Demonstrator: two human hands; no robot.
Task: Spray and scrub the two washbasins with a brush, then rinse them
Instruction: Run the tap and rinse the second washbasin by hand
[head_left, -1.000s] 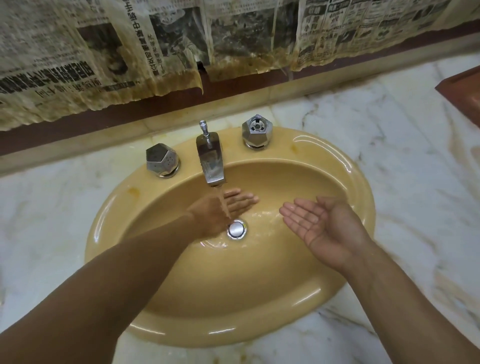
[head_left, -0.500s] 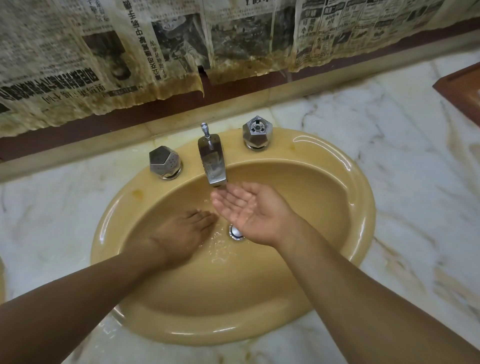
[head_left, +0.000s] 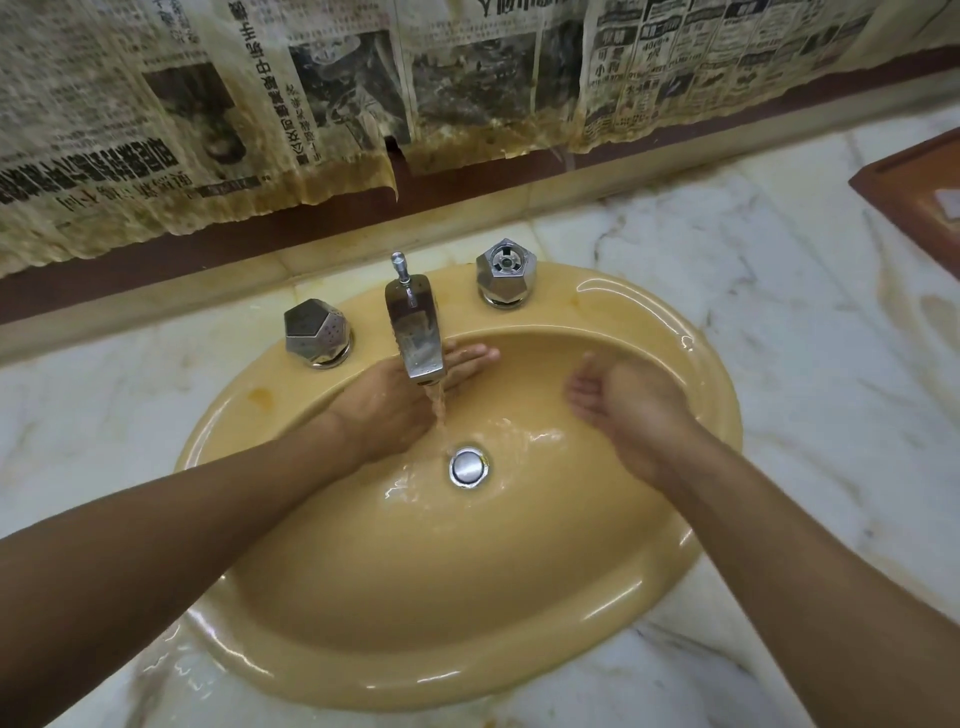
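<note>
Mustard-yellow oval ceramic washbasin (head_left: 415, 613), set in a white veined marble counter (head_left: 810, 364); water from its chrome spout (head_left: 418, 338) falls just behind the round chrome drain plug (head_left: 468, 466). My left hand (head_left: 384, 410) lies flat on the rear wall behind the stream, fingers straight and together. My right hand (head_left: 634, 410), loosely cupped and empty, fingers together, is near the right wall.

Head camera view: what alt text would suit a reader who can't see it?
Bare-armed person rinsing a yellow washbasin under a running tap: left grip flat on its back wall behind the stream, right grip cupped and empty beside it. White marble counter around; stained newspaper hangs behind.
</note>
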